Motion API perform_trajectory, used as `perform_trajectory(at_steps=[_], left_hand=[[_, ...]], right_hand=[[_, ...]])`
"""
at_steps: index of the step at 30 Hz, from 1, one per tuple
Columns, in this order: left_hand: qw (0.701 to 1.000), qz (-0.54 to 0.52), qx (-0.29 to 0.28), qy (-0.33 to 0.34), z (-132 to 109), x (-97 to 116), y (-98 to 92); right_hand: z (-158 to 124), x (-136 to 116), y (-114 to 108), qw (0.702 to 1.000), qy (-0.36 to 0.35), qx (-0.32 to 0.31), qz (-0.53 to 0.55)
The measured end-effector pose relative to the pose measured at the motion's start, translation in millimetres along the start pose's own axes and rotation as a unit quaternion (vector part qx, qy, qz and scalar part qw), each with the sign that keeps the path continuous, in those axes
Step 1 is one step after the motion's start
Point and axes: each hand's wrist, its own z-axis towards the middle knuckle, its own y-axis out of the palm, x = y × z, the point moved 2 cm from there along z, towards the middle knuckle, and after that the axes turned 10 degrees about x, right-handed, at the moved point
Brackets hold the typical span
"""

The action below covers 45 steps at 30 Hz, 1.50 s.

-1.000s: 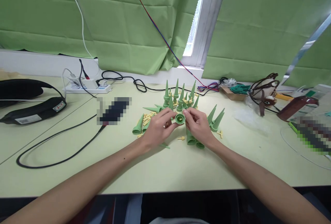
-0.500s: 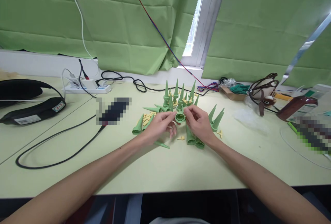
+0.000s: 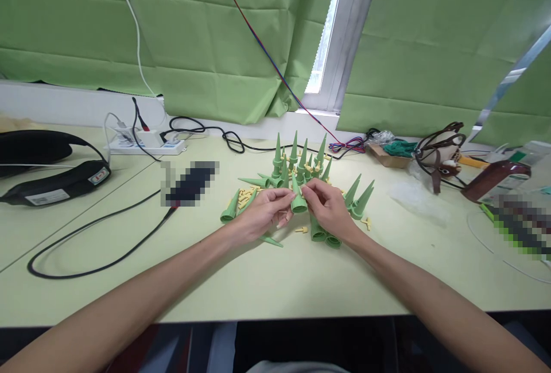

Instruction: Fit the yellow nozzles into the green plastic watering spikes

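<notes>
Between my two hands is a hollow green plastic watering spike (image 3: 298, 204), raised off the table with its point up and its wide end down. My left hand (image 3: 267, 212) pinches it from the left. On the other side, the closed fingers of my right hand (image 3: 330, 208) grip it near the middle; whether they also hold a small part is hidden. Just below lies a small yellow valve (image 3: 301, 229). Two green spikes (image 3: 318, 233) lie under my right hand, open ends towards me. Behind my hands several upright spikes (image 3: 278, 158) with yellow valves stand clustered.
Loose yellow valves (image 3: 245, 196) are piled left of centre, beside a lying spike (image 3: 229, 209). More spikes (image 3: 362, 201) are at the right. A cabled dark device (image 3: 191, 183), a power strip (image 3: 146, 146), a plastic bag (image 3: 415, 198) and a brown bottle (image 3: 495, 181) surround the work area.
The held spike has tilted: its open end faced me before, and now it points down with the tip up. My fingers have shifted slightly around it.
</notes>
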Motion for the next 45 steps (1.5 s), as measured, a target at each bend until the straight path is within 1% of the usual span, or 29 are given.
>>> perform_trajectory(at_steps=[4,10,14,21,38,41,45], left_hand=[[0.997,0.049,0.011,0.056,-0.3,0.6,-1.0],[0.984,0.133,0.040,0.109,-2.6,5.3,1.6],[0.974,0.175,0.053,0.132,-5.5,10.1,4.1],[0.964,0.200,0.058,0.164,-6.5,9.9,4.1],[0.960,0.208,0.063,0.178,-4.2,9.8,3.0],[0.965,0.177,0.083,0.172,-2.8,12.5,4.5],[0.970,0.154,0.126,0.137,-2.2,15.2,4.7]], right_hand=[[0.3,-0.5,-0.2,1.000,-0.005,-0.003,-0.008],[0.5,-0.4,-0.6,1.000,-0.006,-0.002,-0.013],[0.4,-0.8,-0.3,1.000,0.000,0.000,-0.015],[1.4,-2.7,-0.1,1.000,0.002,0.004,-0.012],[2.2,-0.4,1.4,1.000,0.016,0.011,-0.012],[2.8,0.3,1.1,0.999,0.013,0.023,-0.025],[3.1,-1.4,0.7,0.999,0.007,0.022,-0.041]])
